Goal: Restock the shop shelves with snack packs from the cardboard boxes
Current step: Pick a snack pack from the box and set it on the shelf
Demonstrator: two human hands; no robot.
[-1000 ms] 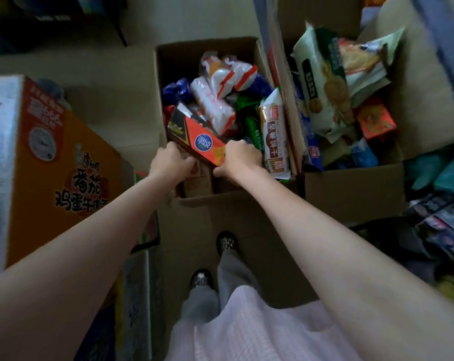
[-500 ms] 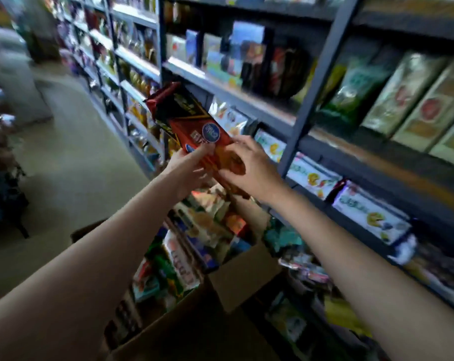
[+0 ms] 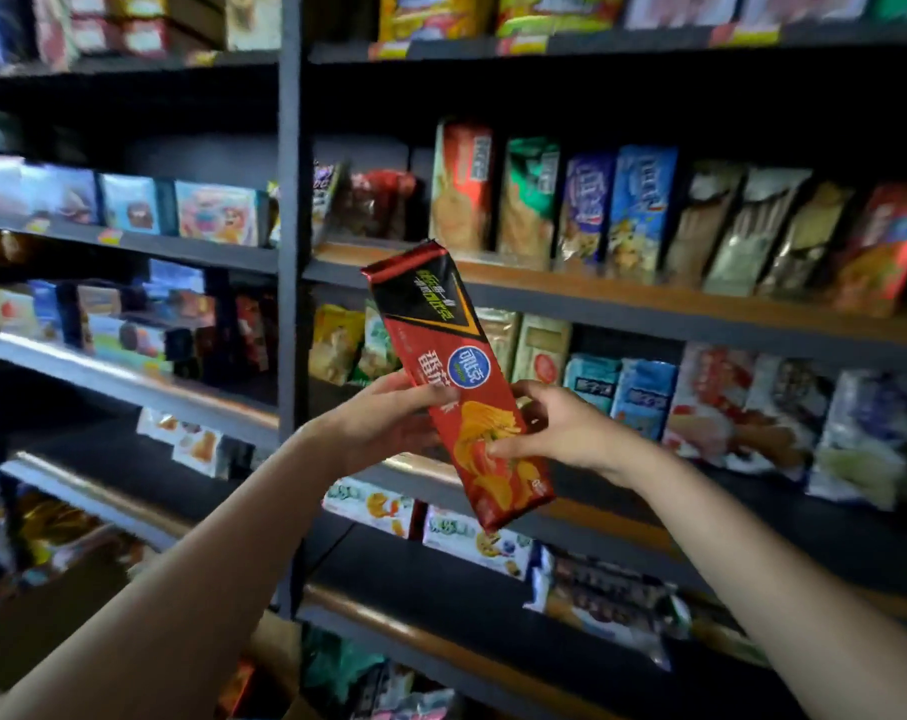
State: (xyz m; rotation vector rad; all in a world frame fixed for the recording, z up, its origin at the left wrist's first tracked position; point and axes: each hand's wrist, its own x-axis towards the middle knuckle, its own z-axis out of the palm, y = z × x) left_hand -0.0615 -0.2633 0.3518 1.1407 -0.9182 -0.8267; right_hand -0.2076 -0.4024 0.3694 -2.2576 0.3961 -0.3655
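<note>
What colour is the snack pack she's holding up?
Mostly red snack pack, with a black top and a blue round logo; head view.

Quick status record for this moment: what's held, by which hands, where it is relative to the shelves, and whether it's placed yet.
item: red snack pack, long, tilted, top end leaning left
left hand: grips the pack's left edge
right hand: holds the right edge, thumb on its front
position: in the air in front of the dark shelves
placed: not yet
shelf stock: rows of upright packs behind
</note>
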